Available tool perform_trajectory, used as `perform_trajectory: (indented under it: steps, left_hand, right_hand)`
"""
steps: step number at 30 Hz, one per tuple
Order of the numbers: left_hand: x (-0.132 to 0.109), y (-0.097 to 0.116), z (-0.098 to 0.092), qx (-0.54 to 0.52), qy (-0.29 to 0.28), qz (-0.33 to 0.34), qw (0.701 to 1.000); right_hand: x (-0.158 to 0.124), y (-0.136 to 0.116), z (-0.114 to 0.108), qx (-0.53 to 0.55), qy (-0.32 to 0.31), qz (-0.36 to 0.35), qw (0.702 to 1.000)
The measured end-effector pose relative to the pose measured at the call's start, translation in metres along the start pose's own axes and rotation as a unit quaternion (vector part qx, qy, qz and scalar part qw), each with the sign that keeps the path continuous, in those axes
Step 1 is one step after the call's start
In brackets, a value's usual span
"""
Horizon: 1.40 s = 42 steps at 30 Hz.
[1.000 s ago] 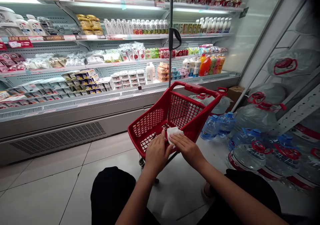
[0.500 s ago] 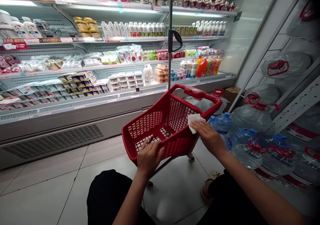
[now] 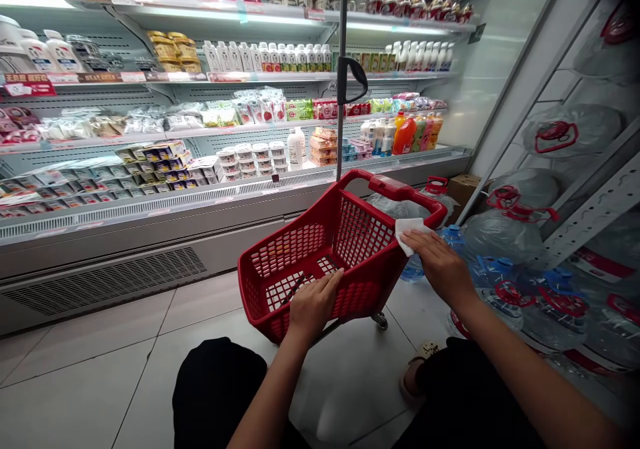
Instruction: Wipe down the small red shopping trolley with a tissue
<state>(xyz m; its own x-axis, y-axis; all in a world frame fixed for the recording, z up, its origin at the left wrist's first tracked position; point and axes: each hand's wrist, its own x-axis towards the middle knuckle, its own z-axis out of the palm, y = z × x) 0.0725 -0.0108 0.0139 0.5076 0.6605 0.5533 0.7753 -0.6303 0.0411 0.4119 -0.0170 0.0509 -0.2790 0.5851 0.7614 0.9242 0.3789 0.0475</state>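
Observation:
A red plastic shopping cart (image 3: 370, 282) with lattice sides stands on the floor in front of me, its handle bar at the back right. My left hand (image 3: 316, 302) grips the near rim of the basket, fingers folded over the edge. A folded white cloth or tissue (image 3: 409, 228) lies against the rim near the handle. My right hand (image 3: 435, 256) presses it there with its fingers. A grey pole (image 3: 342, 129) with a black loop grip rises from the far side of the cart.
A lit refrigerated display (image 3: 240, 189) with dairy tubs, bottles and packets runs behind the cart. Large water bottles (image 3: 515, 236) with red handles crowd the right side, on the floor and on a rack. My knee (image 3: 220, 382) is at the lower left.
My right hand has slid the white cloth right along the rim toward the handle. My left hand has shifted right along the near rim, and the cart has turned slightly.

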Motion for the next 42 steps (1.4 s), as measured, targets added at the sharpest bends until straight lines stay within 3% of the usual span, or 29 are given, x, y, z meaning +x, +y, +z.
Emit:
perform_trajectory:
  steps: [3,8,12,18,21,24,27,30,33,35,38,42]
  left_hand:
    - [0.005,0.004,-0.003,-0.032,0.007,-0.003,0.999]
    - [0.013,0.009,-0.008,-0.056,0.014,0.046,0.997]
    - [0.015,0.006,-0.009,-0.071,0.009,0.092,0.993]
    - [0.014,0.004,-0.001,-0.116,0.056,0.095,0.987]
    - [0.013,0.002,0.003,-0.112,0.059,0.079,0.989]
    - [0.012,-0.001,0.005,-0.102,0.065,0.068,0.990]
    - [0.012,-0.003,0.005,-0.110,0.056,0.043,0.991]
    - [0.016,-0.004,0.000,-0.154,0.073,-0.039,0.985]
    - [0.030,-0.005,-0.011,-0.208,0.127,-0.132,0.961]
    - [0.045,-0.001,-0.015,-0.229,0.160,-0.153,0.948]
    - [0.068,0.016,-0.010,-0.226,0.166,-0.118,0.952]
    - [0.080,0.046,0.017,-0.139,0.088,-0.014,0.986]
  right_hand:
    - [-0.003,-0.019,0.012,0.009,0.017,0.009,1.000]
    - [-0.009,-0.092,0.044,0.118,-0.028,-0.072,0.990]
    - [-0.002,-0.119,0.043,0.234,-0.071,-0.078,0.966]
    - [0.014,-0.099,0.016,0.312,-0.164,-0.095,0.931]
    - [0.022,-0.071,0.014,0.244,-0.117,-0.071,0.960]
    - [0.027,-0.038,0.022,0.090,-0.041,0.002,0.995]
    - [0.023,-0.020,0.032,-0.003,-0.045,0.022,0.999]
    - [0.017,-0.023,0.036,-0.018,-0.058,0.020,0.998]
    - [0.016,-0.037,0.032,-0.015,-0.059,0.018,0.998]
    - [0.016,-0.047,0.029,-0.008,-0.057,0.019,0.998]
    - [0.016,-0.061,0.031,0.006,-0.045,0.022,0.999]
    - [0.013,-0.078,0.042,0.018,-0.021,0.023,0.999]
